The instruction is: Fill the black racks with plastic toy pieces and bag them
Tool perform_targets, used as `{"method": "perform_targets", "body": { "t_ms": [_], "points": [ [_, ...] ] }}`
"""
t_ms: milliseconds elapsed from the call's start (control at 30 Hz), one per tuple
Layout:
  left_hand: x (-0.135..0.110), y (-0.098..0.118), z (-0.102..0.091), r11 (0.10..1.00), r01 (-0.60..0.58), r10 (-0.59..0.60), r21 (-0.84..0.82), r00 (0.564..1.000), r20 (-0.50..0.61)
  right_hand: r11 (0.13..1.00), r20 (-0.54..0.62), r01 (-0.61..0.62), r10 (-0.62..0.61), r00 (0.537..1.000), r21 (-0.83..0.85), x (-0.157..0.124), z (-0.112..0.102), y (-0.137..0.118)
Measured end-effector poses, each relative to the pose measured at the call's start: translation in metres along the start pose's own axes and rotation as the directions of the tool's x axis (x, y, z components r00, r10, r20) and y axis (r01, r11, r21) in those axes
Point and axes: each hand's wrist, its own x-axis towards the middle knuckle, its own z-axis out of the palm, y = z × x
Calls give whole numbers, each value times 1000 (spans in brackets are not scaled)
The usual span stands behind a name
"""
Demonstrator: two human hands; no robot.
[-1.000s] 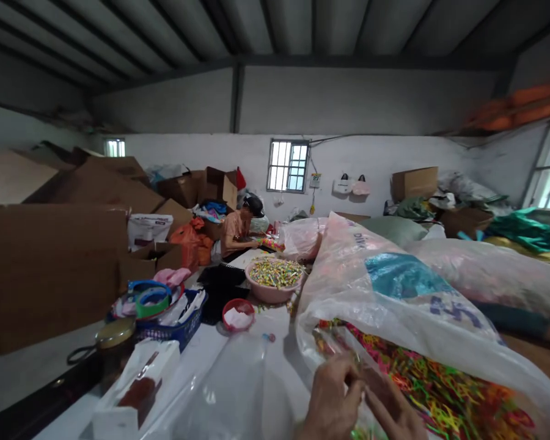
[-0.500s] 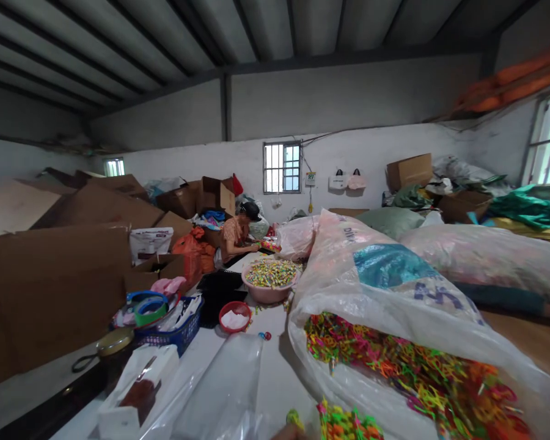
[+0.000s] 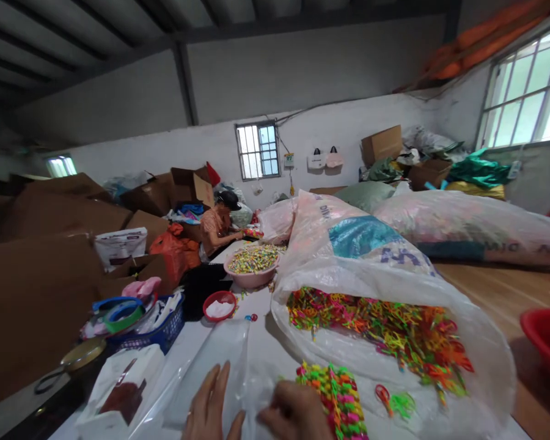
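My left hand (image 3: 213, 406) lies with fingers stretched and spread over a stack of clear plastic bags (image 3: 206, 366). To its right is my right hand (image 3: 297, 410), slightly blurred, its fingers curled inward; what they hold, if anything, is hidden. Close beside the right hand sits a neat block of colourful small plastic pieces (image 3: 337, 391), in green, yellow, orange and pink rows. A large white woven sack (image 3: 348, 351) lies open on the right, full of loose bright plastic pieces (image 3: 376, 324). One red and one green piece (image 3: 401, 404) rest on its lip.
A white box with a brown patch (image 3: 123, 391), a blue basket (image 3: 165, 327) and a small red basket (image 3: 220, 305) stand left. A pink basin (image 3: 252, 278) of small pieces is farther back, near a seated person (image 3: 217, 223). At right is a red basin (image 3: 547, 336).
My view has turned right and tilted downward. My left hand has come into view over the plastic bags, and more of my right hand now shows beside the block of pieces.
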Motion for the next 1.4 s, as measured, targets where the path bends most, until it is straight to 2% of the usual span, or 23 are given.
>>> {"method": "perform_targets", "body": {
  "t_ms": [67, 133, 200, 267, 300, 367, 433, 500, 533, 567, 600, 633, 667, 700, 767, 800, 867, 967, 1067, 1167, 1233, 1300, 1400],
  "points": [
    [2, -10, -14, 971, -238, 237, 27, 971, 44, 966, 207, 209, -176, 962, -149, -9, 12, -21],
    [-1, -21, -29, 948, -315, 317, -35, 945, 77, 917, 315, 322, -241, 918, -237, -13, 19, -37],
    [-3, -27, -44, 977, -194, 201, -86, 975, 94, 897, 326, 322, -219, 919, -303, -8, 20, -41],
    [1, -24, -55, 990, 49, -31, -131, 989, 142, 881, 322, 283, -161, 933, -379, 10, 18, -35],
    [7, -19, -57, 968, 183, -154, -171, 973, 170, 873, 328, 268, -134, 935, -408, 24, 17, -29],
    [24, -2, -54, 831, 437, -377, -345, 897, 230, 894, 295, 205, -87, 951, -397, 55, 13, -10],
    [42, 17, -42, 546, 621, -526, -562, 776, 348, 955, 143, 6, 39, 989, -297, 87, -1, 12],
    [60, 32, -27, 309, 663, -498, -682, 724, 478, 965, 20, -120, 128, 992, -232, 113, -30, 33],
    [68, 37, -19, 237, 667, -422, -706, 725, 544, 967, -24, -154, 152, 988, -202, 122, -50, 42],
    [77, 41, -10, 228, 670, -303, -707, 738, 602, 970, -70, -178, 169, 983, -166, 128, -73, 50],
    [87, 43, 0, 272, 662, -168, -699, 748, 643, 973, -113, -193, 179, 977, -125, 130, -96, 57],
    [97, 44, 12, 378, 616, -38, -691, 756, 653, 980, -179, -192, 181, 967, -48, 130, -118, 62],
    [107, 45, 26, 529, 520, 77, -670, 757, 648, 976, -284, -142, 185, 941, 166, 127, -138, 68],
    [118, 46, 42, 670, 382, 136, -636, 779, 612, 942, -332, -73, 186, 925, 326, 121, -154, 72],
    [132, 48, 80, 828, 202, 134, -523, 835, 534, 876, -343, 13, 175, 923, 483, 102, -170, 84],
    [134, 51, 99, 858, 208, 92, -470, 837, 539, 889, -278, -16, 160, 947, 457, 90, -171, 91],
    [126, 58, 134, 862, 266, 41, -432, 812, 582, 954, -94, -141, 172, 981, 266, 62, -162, 110],
    [87, 69, 162, 842, 362, -22, -401, 765, 644, 970, 53, -242, 240, 969, 33, 18, -137, 141],
    [48, 78, 160, 818, 447, -145, -361, 768, 624, 954, -26, -295, 297, 954, 58, -15, -115, 158],
    [26, 86, 142, 793, 507, -261, -338, 784, 563, 929, -228, -357, 369, 901, 94, -38, -96, 155],
    [14, 91, 126, 775, 531, -303, -343, 788, 536, 941, -338, -332, 332, 880, 61, -55, -84, 147],
    [-5, 94, 108, 759, 541, -309, -362, 789, 532, 960, -379, -281, 265, 887, 14, -78, -73, 136],
    [-41, 91, 80, 734, 520, -254, -438, 807, 533, 965, -357, -263, 241, 903, -12, -120, -62, 121]
  ]
}}
